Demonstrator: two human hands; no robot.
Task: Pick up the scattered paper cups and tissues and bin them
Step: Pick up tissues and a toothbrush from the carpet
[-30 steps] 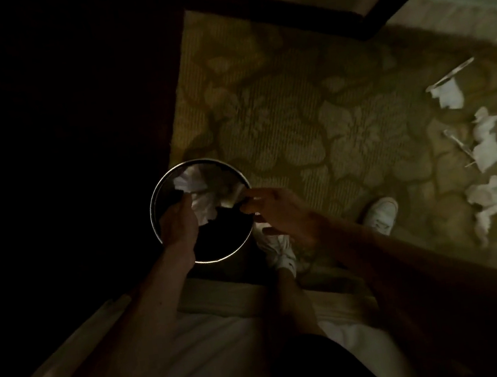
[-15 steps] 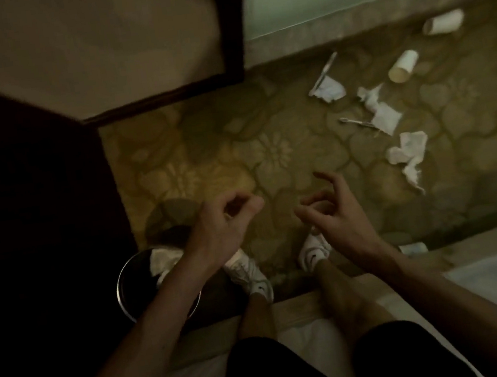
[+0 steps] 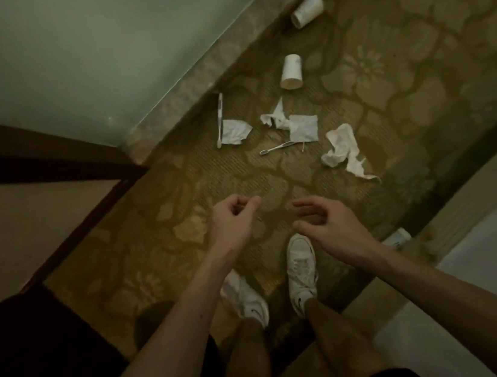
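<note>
A dim view looks down from head height at a patterned carpet [image 3: 384, 75], a narrow strip of floor between a pale green wall [image 3: 65, 54] and the edge of a bed [image 3: 488, 267]. Two bare forearms reach forward above a pair of white shoes [image 3: 300, 263].

The left hand [image 3: 232, 219] has its fingers loosely curled, thumb near the forefinger, and its grip holds nothing. The right hand [image 3: 324, 222] is relaxed, fingers half extended — its grip is empty too. Both hover apart from each other and well short of the litter, which suggests a person approaching to collect more.

The litter lies ahead, near the wall. The far cup [image 3: 307, 9] lies on its side against the skirting. The near cup [image 3: 291, 72] also lies on its side, mouth towards the viewer. Closer in are four white tissues:
- a crumpled tissue [image 3: 235, 131] touching a toothbrush [image 3: 219, 119]
- a twisted tissue [image 3: 274, 118] touching a square tissue [image 3: 303, 129]
- a long tissue [image 3: 343, 152], nearest the right hand

A second toothbrush [image 3: 278, 147] lies just beside the square one. A pale object [image 3: 398, 236] shows at the bed's edge, too dark to identify. The bin is out of view.

The long tissue looks the likeliest next pick. It is soft and should bunch into one hand, leaving the other free for a cup.
</note>
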